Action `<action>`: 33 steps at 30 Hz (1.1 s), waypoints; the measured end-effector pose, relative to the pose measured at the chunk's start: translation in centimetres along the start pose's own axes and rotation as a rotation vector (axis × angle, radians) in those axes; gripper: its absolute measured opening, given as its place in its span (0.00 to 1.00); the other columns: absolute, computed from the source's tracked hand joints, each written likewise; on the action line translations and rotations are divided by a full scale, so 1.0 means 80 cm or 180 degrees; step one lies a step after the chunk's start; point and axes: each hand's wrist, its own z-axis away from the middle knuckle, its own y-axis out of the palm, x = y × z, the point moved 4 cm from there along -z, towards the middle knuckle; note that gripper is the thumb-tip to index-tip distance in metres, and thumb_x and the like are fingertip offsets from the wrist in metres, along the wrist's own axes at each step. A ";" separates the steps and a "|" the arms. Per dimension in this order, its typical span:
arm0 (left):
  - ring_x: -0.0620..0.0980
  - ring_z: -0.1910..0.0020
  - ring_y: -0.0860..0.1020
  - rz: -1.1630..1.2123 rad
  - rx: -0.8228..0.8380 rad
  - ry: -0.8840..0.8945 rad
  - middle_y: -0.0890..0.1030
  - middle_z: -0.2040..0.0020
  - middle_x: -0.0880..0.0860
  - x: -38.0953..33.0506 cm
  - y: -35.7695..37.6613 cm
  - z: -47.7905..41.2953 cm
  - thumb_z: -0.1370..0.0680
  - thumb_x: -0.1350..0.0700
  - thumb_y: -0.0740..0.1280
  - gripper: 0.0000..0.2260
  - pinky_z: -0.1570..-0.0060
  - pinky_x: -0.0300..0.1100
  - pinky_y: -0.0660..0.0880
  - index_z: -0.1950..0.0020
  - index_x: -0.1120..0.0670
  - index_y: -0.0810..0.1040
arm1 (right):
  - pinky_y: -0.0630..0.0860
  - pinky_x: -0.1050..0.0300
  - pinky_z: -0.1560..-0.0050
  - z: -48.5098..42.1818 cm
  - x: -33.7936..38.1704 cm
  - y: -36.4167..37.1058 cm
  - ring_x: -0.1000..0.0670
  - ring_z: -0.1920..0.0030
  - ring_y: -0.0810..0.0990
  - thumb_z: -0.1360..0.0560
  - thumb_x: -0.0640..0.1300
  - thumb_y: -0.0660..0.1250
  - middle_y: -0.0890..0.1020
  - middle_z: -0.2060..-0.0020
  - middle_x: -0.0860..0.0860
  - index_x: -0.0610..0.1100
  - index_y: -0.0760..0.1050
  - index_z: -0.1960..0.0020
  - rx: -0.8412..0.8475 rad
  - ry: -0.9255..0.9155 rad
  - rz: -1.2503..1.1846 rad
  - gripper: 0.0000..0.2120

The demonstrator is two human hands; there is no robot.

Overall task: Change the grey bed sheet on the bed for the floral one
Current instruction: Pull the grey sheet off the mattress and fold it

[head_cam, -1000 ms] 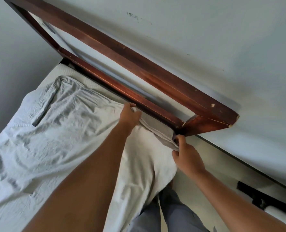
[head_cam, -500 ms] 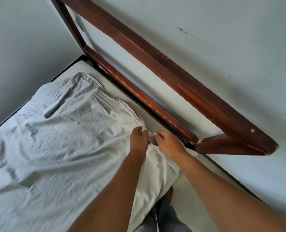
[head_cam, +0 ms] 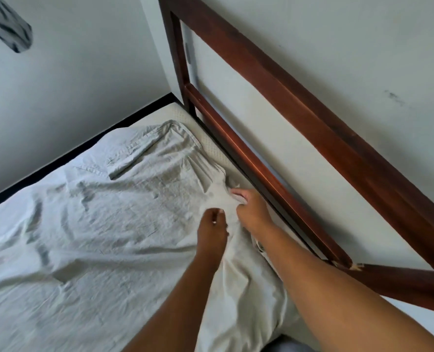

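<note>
Where the mattress (head_cam: 211,148) meets the wooden headboard (head_cam: 274,77), we log both hands down on the grey sheet (head_cam: 96,224). R hand (head_cam: 252,212): fingers (head_cam: 237,193) curled round a bunched fold at the sheet's head-end edge, gripping it, just beside the lower headboard rail. L hand (head_cam: 212,231): knuckles up, fingertips bent down into the cloth just beside the R hand. It is blurred, so we can't tell whether it grips or only presses. Sheet lies crumpled over most of the bed, w/ its far corner folded back & a bare pale strip of mattress showing along the headboard. Its near part drapes over the bed's side betw. the forearms. Dark bed frame edge (head_cam: 71,156) runs along the side wall. Striped cloth (head_cam: 5,29) at top L, partly out of frame.
</note>
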 end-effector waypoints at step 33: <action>0.39 0.63 0.79 -0.1179 -0.0512 0.0502 0.84 0.58 0.45 -0.091 0.006 -0.089 0.19 0.53 0.65 0.13 0.63 0.26 0.71 0.35 0.46 0.78 | 0.83 0.46 0.46 -0.255 0.146 0.087 0.41 0.45 0.85 0.17 0.41 0.61 0.85 0.45 0.42 0.44 0.81 0.40 0.1086 0.1209 -0.2374 0.11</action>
